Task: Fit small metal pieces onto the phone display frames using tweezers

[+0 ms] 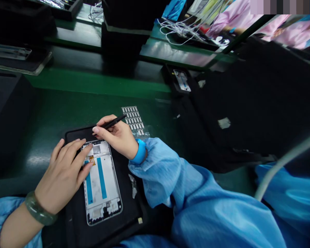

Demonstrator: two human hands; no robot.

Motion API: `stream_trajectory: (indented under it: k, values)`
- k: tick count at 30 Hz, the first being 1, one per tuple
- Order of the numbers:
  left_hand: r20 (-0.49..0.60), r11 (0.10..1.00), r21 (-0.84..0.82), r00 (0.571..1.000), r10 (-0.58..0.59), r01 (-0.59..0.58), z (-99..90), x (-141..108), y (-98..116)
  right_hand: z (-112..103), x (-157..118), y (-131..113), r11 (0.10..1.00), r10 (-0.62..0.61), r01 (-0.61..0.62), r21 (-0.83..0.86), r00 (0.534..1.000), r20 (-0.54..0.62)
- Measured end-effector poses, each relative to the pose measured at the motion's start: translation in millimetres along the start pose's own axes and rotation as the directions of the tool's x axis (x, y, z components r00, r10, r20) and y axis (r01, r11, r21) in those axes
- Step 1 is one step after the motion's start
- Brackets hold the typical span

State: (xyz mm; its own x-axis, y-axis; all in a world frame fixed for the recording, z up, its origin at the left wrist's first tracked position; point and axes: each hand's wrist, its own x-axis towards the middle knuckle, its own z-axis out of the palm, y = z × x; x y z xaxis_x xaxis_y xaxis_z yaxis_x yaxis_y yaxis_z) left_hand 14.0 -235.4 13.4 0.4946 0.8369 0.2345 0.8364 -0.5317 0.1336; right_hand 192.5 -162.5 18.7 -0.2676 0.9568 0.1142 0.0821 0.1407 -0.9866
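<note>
A phone frame (107, 182) with two blue strips and a small orange flex cable (92, 161) lies on a black padded tray (129, 210). My left hand (67, 167), with a green bangle at the wrist, rests its spread fingers on the frame's upper left part. Over the frame's top edge, my right hand (117, 136) grips a black pen-like tool (113, 122) between thumb and fingers. The tool's lower end is hidden by the hand. Just beyond my right hand is a sheet of small pale stickers (133, 119).
Another phone frame (182, 81) sits in a black box at the back. Large black covered stacks (260, 100) stand at the right, and a black block (10, 113) at the left. White cables (178, 31) and people in pink sleeves are beyond. A crumpled clear scrap (133, 186) lies right of the frame.
</note>
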Motion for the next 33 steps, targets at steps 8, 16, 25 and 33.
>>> stream_trajectory:
  k: [8,16,25,33]
  values:
    - [0.004,1.0,-0.009,1.0,-0.002,0.002,0.3,0,-1,-2,-1,-6,0.961,-0.088,0.106,-0.254,0.993,0.078]
    - [0.005,1.0,-0.007,1.0,-0.001,0.001,0.0,0,0,0,-4,-11,0.915,-0.166,0.183,-0.359,0.983,0.076]
    - [-0.012,1.0,0.003,1.0,0.018,-0.018,0.5,0,-1,4,-4,-11,0.803,-0.313,0.377,-0.462,0.926,0.213]
    - [0.001,1.0,-0.006,1.0,0.011,-0.011,-0.4,0,-1,-2,0,-8,0.927,-0.16,0.182,-0.328,0.983,0.094]
